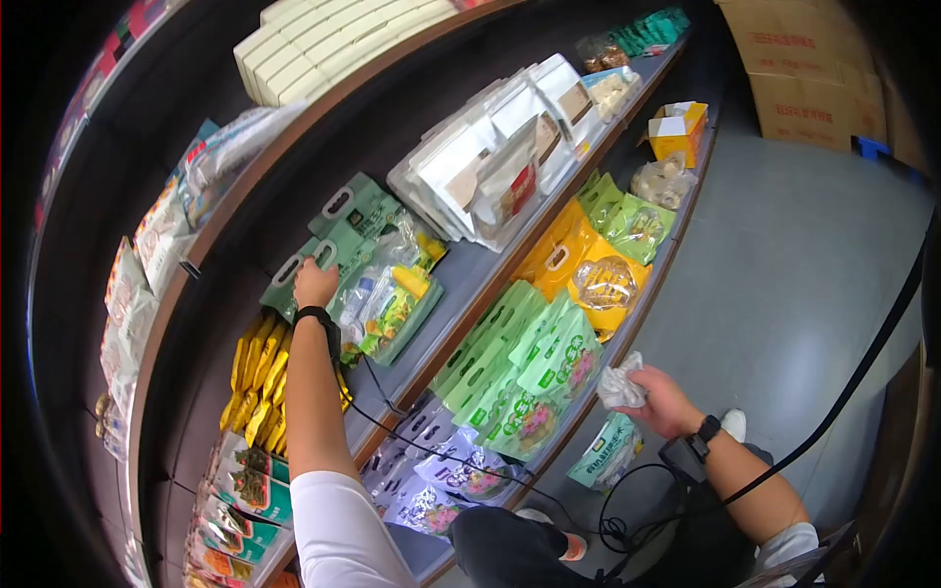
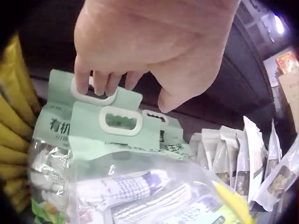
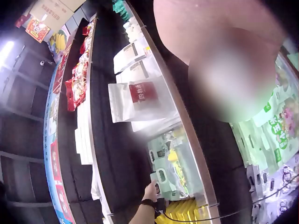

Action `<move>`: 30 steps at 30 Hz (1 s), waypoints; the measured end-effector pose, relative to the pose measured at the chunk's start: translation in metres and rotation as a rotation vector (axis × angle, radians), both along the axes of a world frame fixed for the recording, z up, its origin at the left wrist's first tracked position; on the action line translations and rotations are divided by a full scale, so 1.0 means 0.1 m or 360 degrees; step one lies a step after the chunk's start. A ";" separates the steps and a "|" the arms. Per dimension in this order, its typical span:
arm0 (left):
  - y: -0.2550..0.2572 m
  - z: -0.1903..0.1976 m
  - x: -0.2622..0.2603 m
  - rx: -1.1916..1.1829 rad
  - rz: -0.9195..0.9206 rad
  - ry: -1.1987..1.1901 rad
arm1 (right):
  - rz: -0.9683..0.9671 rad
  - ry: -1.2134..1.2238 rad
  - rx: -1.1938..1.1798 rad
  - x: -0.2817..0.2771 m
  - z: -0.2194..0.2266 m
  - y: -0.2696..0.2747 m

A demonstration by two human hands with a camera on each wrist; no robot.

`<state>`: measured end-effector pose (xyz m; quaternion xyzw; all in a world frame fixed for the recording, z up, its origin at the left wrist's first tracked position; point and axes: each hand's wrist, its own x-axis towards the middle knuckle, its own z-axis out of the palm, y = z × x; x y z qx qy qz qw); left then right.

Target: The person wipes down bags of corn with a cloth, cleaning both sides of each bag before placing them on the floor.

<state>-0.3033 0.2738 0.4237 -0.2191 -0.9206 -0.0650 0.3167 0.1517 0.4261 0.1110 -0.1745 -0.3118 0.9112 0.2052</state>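
Note:
My left hand (image 1: 316, 284) reaches onto the upper shelf, over light green carry bags of corn (image 2: 60, 105). In the left wrist view its fingers point down to a rear bag's white handle (image 2: 105, 99), fingertips right at the opening and the thumb spread apart. The front corn bag (image 2: 140, 177) stands just below, with vacuum-packed pieces behind its clear window. Lower down at the right, my right hand (image 1: 671, 402) grips a crumpled white wad (image 1: 621, 382), cloth- or tissue-like. The right wrist view shows that wad (image 3: 233, 79) only as a blur.
Yellow packets (image 1: 257, 377) stand left of the corn bags, white pouches (image 1: 490, 147) to the right. The lower shelf holds green bags (image 1: 534, 367), purple bags (image 1: 421, 490) and an orange bag (image 1: 598, 284). A green packet (image 1: 606, 453) lies below it. Black cables (image 1: 627, 519) hang near the legs.

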 end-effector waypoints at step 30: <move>-0.57 -0.54 -1.27 0.1727 -0.0671 -0.0737 | -0.0150 -0.0301 0.0064 0.09 -0.04 0.23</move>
